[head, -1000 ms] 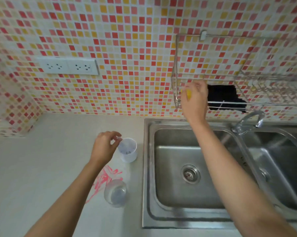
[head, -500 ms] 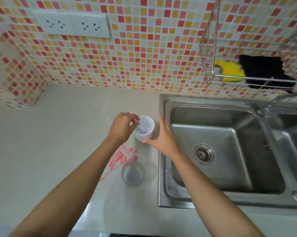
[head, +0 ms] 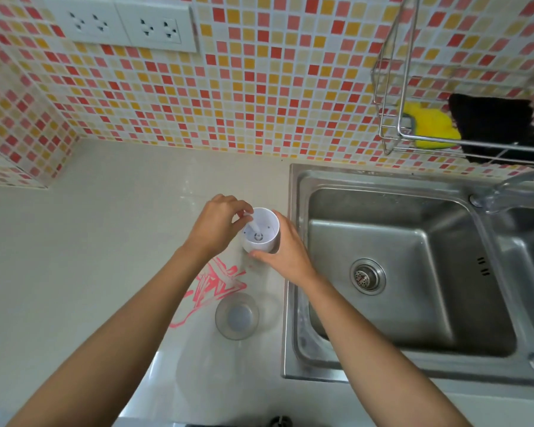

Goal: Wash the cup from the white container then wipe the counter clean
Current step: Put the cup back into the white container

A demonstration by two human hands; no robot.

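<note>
The white container (head: 261, 231) stands upright on the counter (head: 75, 272), just left of the sink (head: 413, 272). The right hand (head: 285, 252) wraps its right wall — fingers closed on it. The left hand (head: 218, 224) pinches a small white piece inside it. Near side: 1 clear cup (head: 236, 315) beside red marks (head: 212, 285).

The faucet (head: 506, 188) and black cloth (head: 499, 124) run off the right edge.

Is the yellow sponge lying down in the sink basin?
No, the yellow sponge sits in the wire rack on the tiled wall, above the steel sink.
</note>
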